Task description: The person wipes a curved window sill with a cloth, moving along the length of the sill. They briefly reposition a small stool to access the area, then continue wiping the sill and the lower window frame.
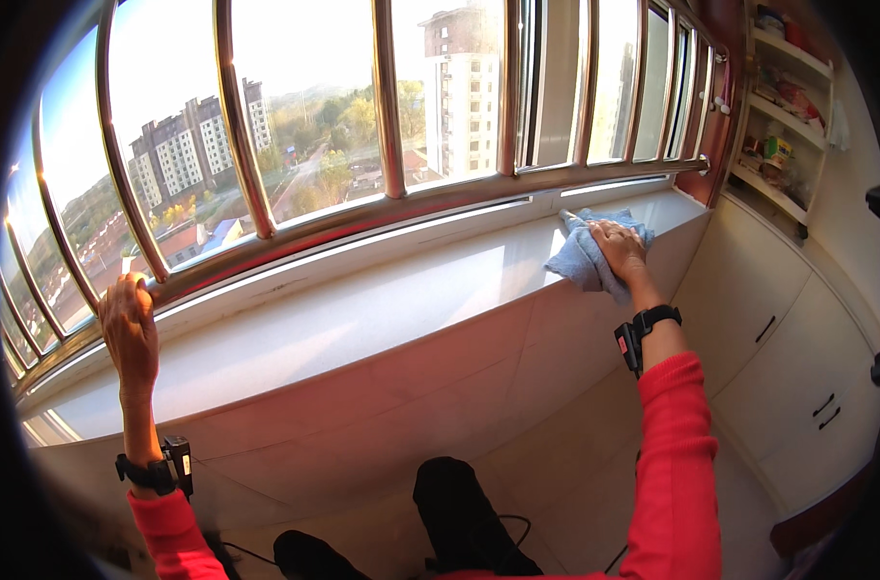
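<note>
Under my right hand (pixel 619 249) a light blue cloth (pixel 583 255) is pressed on the right part of the glossy white windowsill (pixel 396 304). Part of the cloth hangs over the sill's front edge, and my fingers lie across its top. On the left, my left hand (pixel 130 322) is wrapped around the lower metal rail (pixel 331 225) of the window guard. Upright metal bars (pixel 387 101) rise from that rail. Both wrists carry black straps with small devices.
White cabinets (pixel 759 326) with black handles stand at the right. Above them, corner shelves (pixel 788 116) hold packets and small goods. A tiled wall (pixel 425 391) drops below the sill, close to my knees (pixel 450 500). Thin black cables run near my legs.
</note>
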`<control>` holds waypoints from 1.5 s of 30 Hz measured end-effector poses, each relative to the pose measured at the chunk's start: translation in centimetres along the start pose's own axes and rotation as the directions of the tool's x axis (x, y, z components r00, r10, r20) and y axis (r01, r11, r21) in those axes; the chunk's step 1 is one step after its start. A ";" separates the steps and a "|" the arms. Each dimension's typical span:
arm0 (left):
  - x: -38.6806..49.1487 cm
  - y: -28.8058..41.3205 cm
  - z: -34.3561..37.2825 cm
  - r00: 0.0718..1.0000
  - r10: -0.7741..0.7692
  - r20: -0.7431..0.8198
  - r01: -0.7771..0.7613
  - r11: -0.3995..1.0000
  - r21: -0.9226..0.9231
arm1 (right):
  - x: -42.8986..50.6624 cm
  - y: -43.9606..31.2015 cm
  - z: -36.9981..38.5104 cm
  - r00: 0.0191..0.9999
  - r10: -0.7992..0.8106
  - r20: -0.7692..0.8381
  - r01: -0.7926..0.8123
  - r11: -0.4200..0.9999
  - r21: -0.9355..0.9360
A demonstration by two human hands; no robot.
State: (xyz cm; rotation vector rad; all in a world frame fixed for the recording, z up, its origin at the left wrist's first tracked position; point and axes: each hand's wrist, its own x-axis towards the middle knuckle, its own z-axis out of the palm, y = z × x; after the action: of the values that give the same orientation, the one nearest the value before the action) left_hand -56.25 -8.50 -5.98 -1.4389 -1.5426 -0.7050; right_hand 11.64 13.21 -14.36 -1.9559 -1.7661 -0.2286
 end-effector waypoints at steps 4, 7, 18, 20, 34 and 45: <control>0.2 0.4 -0.1 0.997 0.039 -0.062 -0.040 0.999 -0.008 | -0.2 -0.2 0.0 1.000 0.010 0.003 -0.011 0.999 0.045; 0.2 0.7 -0.3 0.999 -0.012 -0.039 0.012 1.000 -0.003 | -0.9 -1.0 -0.1 1.000 -0.019 0.023 0.019 1.000 0.005; 0.6 1.8 -1.0 0.996 0.024 -0.089 -0.024 1.000 0.004 | -6.6 -11.7 -0.8 0.943 -0.322 0.089 0.315 0.946 0.081; 0.6 1.9 -1.1 0.997 0.023 -0.076 -0.022 1.000 0.012 | -7.9 -14.5 -1.1 0.917 -0.390 0.082 0.385 0.920 0.075; 0.9 3.6 -2.7 0.990 -0.137 0.023 0.139 0.978 -0.159 | -16.8 -34.2 -0.5 0.710 -0.704 -0.014 0.679 0.679 0.280; -7.2 18.2 -3.9 0.905 0.286 0.315 -0.094 0.857 -0.507 | -17.5 -34.8 -1.6 0.740 -0.300 -0.602 0.666 0.200 0.718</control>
State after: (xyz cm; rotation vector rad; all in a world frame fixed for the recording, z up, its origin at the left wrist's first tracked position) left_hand -38.17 -12.25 -13.55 -2.1867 -1.5343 -0.7507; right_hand -24.31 -1.64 -12.14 -0.4242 -1.6362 0.2063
